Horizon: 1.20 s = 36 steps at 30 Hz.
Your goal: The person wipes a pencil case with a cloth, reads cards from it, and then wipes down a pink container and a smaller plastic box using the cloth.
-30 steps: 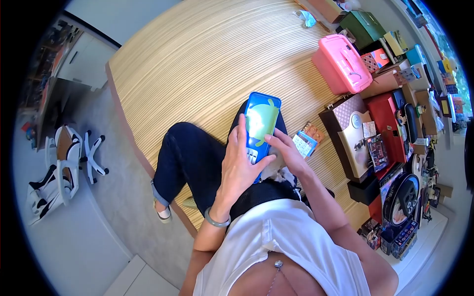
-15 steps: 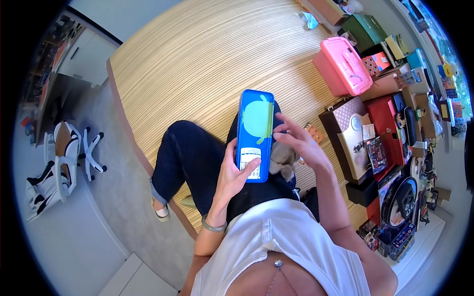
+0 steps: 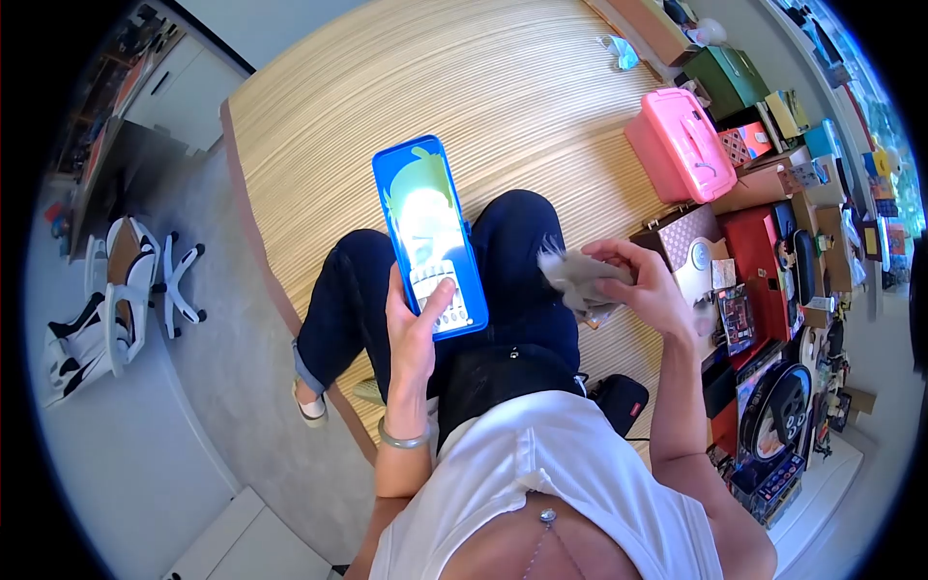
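Note:
My left hand grips the lower end of a flat blue rectangular case, its thumb across the front. The case has a green cartoon shape and a white label with small print; a bright reflection washes out its middle. It is tilted above my lap, apart from my right hand. A crumpled grey cloth is bunched in the fingers of my right hand, held over my right thigh. Part of the cloth is hidden by those fingers.
I sit cross-legged on a ribbed mat. On the right stand a pink lidded box, a brown patterned case, a red box and a black round bag. A small black pouch lies by my hip.
The blue case has moved left and tilted, and now catches a bright glare. My right hand, previously empty beside the case, has picked up the grey cloth from my lap and moved right.

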{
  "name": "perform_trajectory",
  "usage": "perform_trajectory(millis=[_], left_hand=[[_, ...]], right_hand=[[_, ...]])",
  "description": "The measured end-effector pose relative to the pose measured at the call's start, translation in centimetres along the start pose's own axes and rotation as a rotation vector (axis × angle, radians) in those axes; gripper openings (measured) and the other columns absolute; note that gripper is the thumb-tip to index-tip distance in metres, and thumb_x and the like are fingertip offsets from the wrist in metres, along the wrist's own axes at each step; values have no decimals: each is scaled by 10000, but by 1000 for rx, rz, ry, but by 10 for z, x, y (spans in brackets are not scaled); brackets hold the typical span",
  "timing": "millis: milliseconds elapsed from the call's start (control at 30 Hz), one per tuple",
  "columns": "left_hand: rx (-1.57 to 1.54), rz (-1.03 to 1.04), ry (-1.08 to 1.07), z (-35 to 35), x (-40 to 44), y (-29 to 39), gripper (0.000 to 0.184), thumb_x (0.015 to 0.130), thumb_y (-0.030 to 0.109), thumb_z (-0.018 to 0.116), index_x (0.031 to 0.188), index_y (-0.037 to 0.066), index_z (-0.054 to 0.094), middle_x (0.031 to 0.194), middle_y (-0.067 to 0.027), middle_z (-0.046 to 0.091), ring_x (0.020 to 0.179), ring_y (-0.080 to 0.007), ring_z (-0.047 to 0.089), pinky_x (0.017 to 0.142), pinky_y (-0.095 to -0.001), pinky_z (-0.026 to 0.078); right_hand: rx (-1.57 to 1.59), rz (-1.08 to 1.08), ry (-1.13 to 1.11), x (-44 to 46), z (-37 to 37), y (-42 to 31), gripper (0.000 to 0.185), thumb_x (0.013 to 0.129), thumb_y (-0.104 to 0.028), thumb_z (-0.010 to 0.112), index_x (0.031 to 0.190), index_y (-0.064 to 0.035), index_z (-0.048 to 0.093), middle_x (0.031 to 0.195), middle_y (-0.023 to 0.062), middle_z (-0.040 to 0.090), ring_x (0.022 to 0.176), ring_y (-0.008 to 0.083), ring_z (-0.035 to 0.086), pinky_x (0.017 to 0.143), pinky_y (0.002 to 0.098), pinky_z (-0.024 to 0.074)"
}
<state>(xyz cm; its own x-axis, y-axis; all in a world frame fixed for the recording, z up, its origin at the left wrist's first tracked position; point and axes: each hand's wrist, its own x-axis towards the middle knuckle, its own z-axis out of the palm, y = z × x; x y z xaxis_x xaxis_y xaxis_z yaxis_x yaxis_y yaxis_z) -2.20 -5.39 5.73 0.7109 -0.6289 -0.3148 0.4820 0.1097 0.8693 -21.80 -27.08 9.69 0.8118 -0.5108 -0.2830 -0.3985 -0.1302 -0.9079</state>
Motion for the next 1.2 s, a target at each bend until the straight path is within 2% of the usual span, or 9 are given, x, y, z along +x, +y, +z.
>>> perform_trajectory(millis=[100,300,400,667,800,867,933,1000,1200], left_hand=[[11,28,-52,5,0,-2,579,822,63,747,1292,18,411,1091,-114,626,963,-161,650,846,-292,546],[173,24,-252,22,-17,-14,781,792,40,776,1420,2,313,1158,-119,602,1065,-178,602,937,-315,494],[214,66,-240,30,-27,-20,837,804,51,755,1474,-18,258,1275,-147,539,1169,-206,548,1022,-326,426],[432,284,-132,29,-21,-11,658,804,-17,674,1406,-16,406,1299,-181,550,1198,-246,547,1022,-338,417],[819,211,-188,12,-24,-29,652,784,-14,681,1379,-15,415,1225,-247,597,1057,-365,642,896,-389,504],[926,409,-299,11,-22,-36,670,788,15,692,1386,1,391,1188,-276,602,1020,-435,640,836,-422,530],[818,363,-192,28,-31,-25,659,803,35,689,1391,14,395,1205,-290,586,1052,-459,610,841,-444,530],[809,303,-138,33,-34,-18,610,831,45,686,1375,-28,421,1150,-237,630,1044,-307,653,886,-366,502],[709,283,-257,30,-46,-17,658,851,81,696,1411,-46,376,1245,-233,603,1098,-275,630,949,-344,481]], right_hand=[[278,59,257,6,19,-22,245,814,20,669,1056,-5,694,955,43,684,881,112,624,826,235,491],[113,-682,549,48,62,-67,320,853,31,631,1170,-17,639,1179,112,565,1061,166,574,898,251,460],[-301,-666,381,58,102,-36,544,805,88,582,1330,-52,550,1327,187,541,1176,370,555,993,409,446],[414,-262,20,11,99,-18,322,825,177,525,1073,44,680,1106,127,660,1025,191,629,877,285,496],[-128,-794,125,13,93,-48,383,758,65,634,1111,-74,689,1115,87,668,1062,236,619,943,359,440],[-631,-776,161,18,114,-56,360,747,-57,661,1094,-154,662,1092,2,665,1179,183,553,1091,483,204],[-779,-720,278,40,113,-36,289,778,-74,634,1053,-160,653,1101,-3,653,1207,196,531,1093,515,179],[-765,-743,440,60,93,-44,316,785,-33,602,1074,-150,654,1071,-11,660,1253,228,519,1121,519,120],[-302,-507,672,123,49,-4,206,965,-123,511,1128,-65,623,1001,60,653,1033,217,589,966,356,394]])
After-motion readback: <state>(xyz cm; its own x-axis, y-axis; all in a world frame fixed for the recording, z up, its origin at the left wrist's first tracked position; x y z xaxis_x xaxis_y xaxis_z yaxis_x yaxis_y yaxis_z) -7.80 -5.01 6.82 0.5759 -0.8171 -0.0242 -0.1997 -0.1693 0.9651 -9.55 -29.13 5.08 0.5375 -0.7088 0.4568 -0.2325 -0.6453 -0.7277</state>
